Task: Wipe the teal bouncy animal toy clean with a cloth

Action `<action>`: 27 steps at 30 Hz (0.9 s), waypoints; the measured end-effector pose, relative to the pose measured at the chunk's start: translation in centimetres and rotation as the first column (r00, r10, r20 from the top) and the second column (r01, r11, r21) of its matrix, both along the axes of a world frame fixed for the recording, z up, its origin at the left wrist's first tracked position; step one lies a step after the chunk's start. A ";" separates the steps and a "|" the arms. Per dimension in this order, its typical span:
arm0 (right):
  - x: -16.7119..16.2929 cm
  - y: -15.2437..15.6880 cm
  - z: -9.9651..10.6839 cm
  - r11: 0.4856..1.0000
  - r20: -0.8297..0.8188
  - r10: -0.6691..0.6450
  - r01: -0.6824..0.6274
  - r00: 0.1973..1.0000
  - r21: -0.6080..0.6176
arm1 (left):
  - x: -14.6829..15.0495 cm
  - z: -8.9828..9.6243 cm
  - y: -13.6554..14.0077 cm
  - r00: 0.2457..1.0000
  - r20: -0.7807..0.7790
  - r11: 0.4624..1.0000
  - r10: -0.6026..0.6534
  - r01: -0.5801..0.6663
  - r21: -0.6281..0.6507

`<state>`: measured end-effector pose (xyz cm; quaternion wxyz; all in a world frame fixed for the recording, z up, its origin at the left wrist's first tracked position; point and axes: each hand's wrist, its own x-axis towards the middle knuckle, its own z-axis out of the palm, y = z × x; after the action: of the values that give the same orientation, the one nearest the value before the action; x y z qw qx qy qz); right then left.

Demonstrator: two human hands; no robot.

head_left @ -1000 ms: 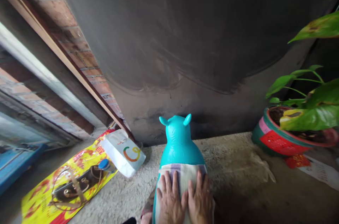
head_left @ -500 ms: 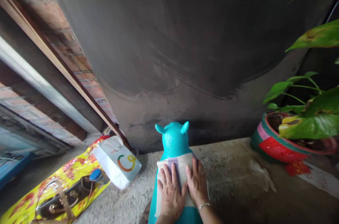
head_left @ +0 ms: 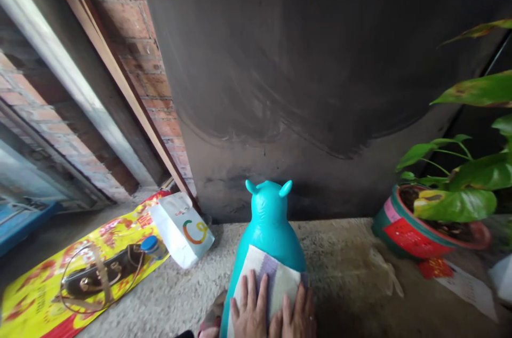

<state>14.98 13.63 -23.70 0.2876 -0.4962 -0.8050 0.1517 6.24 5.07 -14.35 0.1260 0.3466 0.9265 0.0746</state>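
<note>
A turquoise inflatable animal toy (head_left: pixel 272 226) with two small ears stands before me, its head toward the dark wall. Draped over its back is a cloth (head_left: pixel 276 279) with cream and purple stripes. My left hand (head_left: pixel 250 308) lies flat on the cloth, fingers spread. Beside it, my right hand (head_left: pixel 296 316) also rests flat on the cloth, fingers stretched forward, a ring on one of them. Both wrists are cut off by the bottom edge of the view.
On the left, a yellow printed sheet (head_left: pixel 36 295) carries a brown handbag (head_left: pixel 104 274), a blue-lidded jar (head_left: pixel 150 244) and a white paper bag (head_left: pixel 182 226). At right stands a potted plant (head_left: pixel 420 236) beside a red packet (head_left: pixel 436 267). A dark panel (head_left: pixel 300 61) closes the far side.
Both hands and the cloth have slid back toward me along the toy, baring its upper back. The cloth now lies slanted. The camera view has shifted slightly.
</note>
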 end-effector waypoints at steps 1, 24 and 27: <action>-0.6 0.6 0.6 1.000 0.009 0.011 -0.011 1.000 0.012 | -0.3 0.1 0.4 1.000 0.000 1.000 0.016 -0.016 -0.005; -17.9 12.8 14.1 0.632 0.108 0.508 -0.456 0.854 0.627 | -12.5 -6.2 10.2 0.928 -0.372 0.951 0.036 0.082 0.298; -17.0 11.9 13.2 0.656 0.116 0.476 -0.440 0.872 0.613 | -12.1 -4.5 10.1 0.952 -0.306 0.980 0.027 0.035 0.195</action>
<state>-2.04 25.52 -10.46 0.4089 -0.1498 -0.8992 -0.0410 -5.84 15.13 -18.83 -0.0544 0.3668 0.9220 0.1116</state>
